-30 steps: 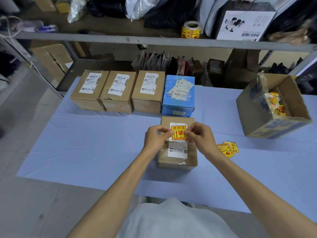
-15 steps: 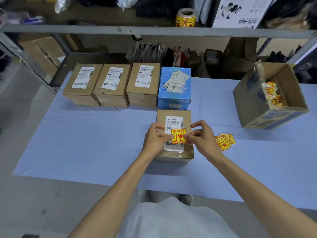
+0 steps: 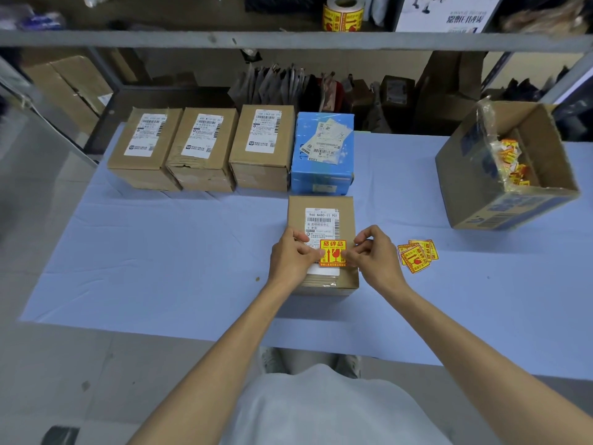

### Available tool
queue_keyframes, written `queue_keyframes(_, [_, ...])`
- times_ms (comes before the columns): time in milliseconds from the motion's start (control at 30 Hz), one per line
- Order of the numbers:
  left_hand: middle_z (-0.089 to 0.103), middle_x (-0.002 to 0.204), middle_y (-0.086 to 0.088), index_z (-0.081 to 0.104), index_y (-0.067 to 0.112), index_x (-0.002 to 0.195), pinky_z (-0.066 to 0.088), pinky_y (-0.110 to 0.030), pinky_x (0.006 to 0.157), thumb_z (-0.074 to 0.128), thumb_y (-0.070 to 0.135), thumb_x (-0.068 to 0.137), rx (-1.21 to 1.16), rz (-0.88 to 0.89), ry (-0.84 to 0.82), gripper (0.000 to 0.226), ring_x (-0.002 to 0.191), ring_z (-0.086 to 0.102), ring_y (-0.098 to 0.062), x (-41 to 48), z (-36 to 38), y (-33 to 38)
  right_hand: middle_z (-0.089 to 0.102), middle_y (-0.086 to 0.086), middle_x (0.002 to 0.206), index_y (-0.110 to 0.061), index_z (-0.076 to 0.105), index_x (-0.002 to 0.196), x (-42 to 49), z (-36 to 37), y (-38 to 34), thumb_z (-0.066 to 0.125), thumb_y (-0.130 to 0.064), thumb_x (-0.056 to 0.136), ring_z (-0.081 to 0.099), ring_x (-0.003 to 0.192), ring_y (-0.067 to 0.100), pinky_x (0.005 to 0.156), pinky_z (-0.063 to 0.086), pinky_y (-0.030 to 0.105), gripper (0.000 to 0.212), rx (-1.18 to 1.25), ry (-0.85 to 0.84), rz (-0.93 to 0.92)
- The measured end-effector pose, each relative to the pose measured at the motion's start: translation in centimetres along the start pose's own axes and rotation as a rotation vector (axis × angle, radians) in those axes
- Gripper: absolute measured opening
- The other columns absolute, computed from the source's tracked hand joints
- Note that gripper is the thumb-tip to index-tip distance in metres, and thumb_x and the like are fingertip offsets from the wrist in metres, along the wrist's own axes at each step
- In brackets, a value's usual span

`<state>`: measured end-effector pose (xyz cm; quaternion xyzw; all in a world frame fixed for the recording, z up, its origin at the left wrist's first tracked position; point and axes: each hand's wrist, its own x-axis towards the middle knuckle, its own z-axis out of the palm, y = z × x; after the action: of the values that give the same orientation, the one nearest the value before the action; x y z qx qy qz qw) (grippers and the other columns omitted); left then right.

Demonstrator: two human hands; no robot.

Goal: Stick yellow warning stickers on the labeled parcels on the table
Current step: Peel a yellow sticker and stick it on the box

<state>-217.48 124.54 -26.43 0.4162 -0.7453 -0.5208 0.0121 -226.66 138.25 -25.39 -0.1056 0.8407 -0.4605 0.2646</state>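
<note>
While the brown parcel [image 3: 322, 248] sits mid-table, left hand [image 3: 290, 258] and right hand [image 3: 373, 256] pinch the yellow sticker [image 3: 332, 253] by its side edges — over the white label [image 3: 322, 221] — spare stickers [image 3: 417, 255] lie right

A pale blue tabletop [image 3: 160, 268] is set on a grey floor [image 3: 48, 364]; behind it, a grey metal shelf [image 3: 160, 38] is dimly lit.
</note>
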Motion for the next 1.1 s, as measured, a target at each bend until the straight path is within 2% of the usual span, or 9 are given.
queue_keyframes(100, [0.067,0.085,0.005,0.049,0.016,0.095,0.055,-0.033,0.073,0.078,0.026,0.078,0.031,0.034,0.013,0.034,0.09,0.064,-0.015,0.0,0.0,-0.2,0.067,0.01,0.083,-0.017,0.047,0.082,0.1,0.3,0.3,0.072,-0.004,0.081,0.069,0.08,0.023,0.072,0.059,0.04,0.028,-0.046,-0.007,-0.011])
queue_keyframes(267, [0.065,0.08,0.01,0.048,0.017,0.092,0.054,-0.033,0.069,0.077,0.027,0.078,0.13,0.09,0.033,0.034,0.086,0.063,-0.013,-0.1,0.2,-0.1,0.066,0.007,0.082,-0.013,0.05,0.084,0.2,0.5,0.2,0.073,-0.004,0.08,0.068,0.079,0.022,0.072,0.058,0.039,0.025,-0.094,0.001,-0.027])
queue_keyframes(400, [0.07,0.087,0.004,0.046,0.019,0.091,0.043,-0.023,0.058,0.075,0.028,0.08,0.218,0.144,0.035,0.033,0.086,0.063,-0.014,-0.3,0.3,-0.1,0.066,0.007,0.08,-0.009,0.053,0.083,0.3,0.7,0.3,0.073,-0.006,0.08,0.066,0.077,0.023,0.071,0.057,0.043,0.021,-0.152,0.01,-0.047])
queue_keyframes(600, [0.071,0.09,0.0,0.044,0.018,0.093,0.045,-0.024,0.062,0.076,0.028,0.079,0.244,0.148,0.029,0.035,0.089,0.064,-0.017,-0.3,0.4,-0.1,0.065,0.005,0.076,-0.006,0.054,0.084,0.2,0.8,0.5,0.075,-0.01,0.079,0.064,0.073,0.023,0.068,0.055,0.044,0.022,-0.163,0.021,-0.073])
queue_keyframes(700, [0.065,0.076,0.002,0.046,0.018,0.092,0.046,-0.027,0.064,0.078,0.032,0.077,0.225,0.126,0.052,0.038,0.08,0.063,-0.017,-0.2,0.2,-0.1,0.064,0.002,0.075,-0.009,0.054,0.083,0.1,1.0,0.6,0.075,-0.011,0.078,0.063,0.072,0.022,0.067,0.054,0.043,0.021,-0.176,0.022,-0.09])
queue_keyframes(800, [0.057,0.065,0.007,0.048,0.019,0.088,0.046,-0.028,0.065,0.079,0.03,0.076,0.204,0.152,0.049,0.035,0.072,0.06,-0.015,-0.3,0.0,-0.3,0.061,-0.003,0.078,-0.015,0.058,0.082,-0.1,0.9,0.9,0.075,-0.02,0.077,0.057,0.072,0.016,0.062,0.048,0.036,0.018,-0.29,0.075,-0.147])
queue_keyframes(867, [0.06,0.066,0.007,0.054,0.022,0.087,0.049,-0.027,0.067,0.08,0.023,0.075,0.141,0.202,0.026,0.028,0.071,0.06,-0.012,-0.3,-0.2,-0.6,0.055,-0.005,0.085,-0.022,0.065,0.084,-0.1,0.5,1.2,0.076,-0.025,0.077,0.052,0.072,0.01,0.061,0.04,0.028,0.014,-0.325,0.114,-0.174])
queue_keyframes(1000, [0.06,0.074,0.009,0.071,0.023,0.093,0.046,-0.017,0.067,0.082,0.017,0.072,0.067,0.262,-0.062,0.024,0.069,0.057,-0.007,-0.5,-0.7,-1.3,0.054,-0.006,0.091,-0.033,0.072,0.088,0.1,0.0,1.8,0.081,-0.019,0.074,0.054,0.08,0.009,0.066,0.041,0.016,0.022,-0.089,0.009,-0.148])
queue_keyframes(1100, [0.059,0.076,0.01,0.074,0.022,0.1,0.041,-0.012,0.064,0.082,0.02,0.072,0.112,0.263,-0.092,0.03,0.068,0.054,-0.006,-0.4,-1.0,-1.0,0.052,-0.004,0.097,-0.036,0.073,0.093,0.2,-0.1,1.7,0.082,-0.019,0.074,0.054,0.082,0.011,0.068,0.043,0.016,0.026,-0.073,-0.062,-0.14])
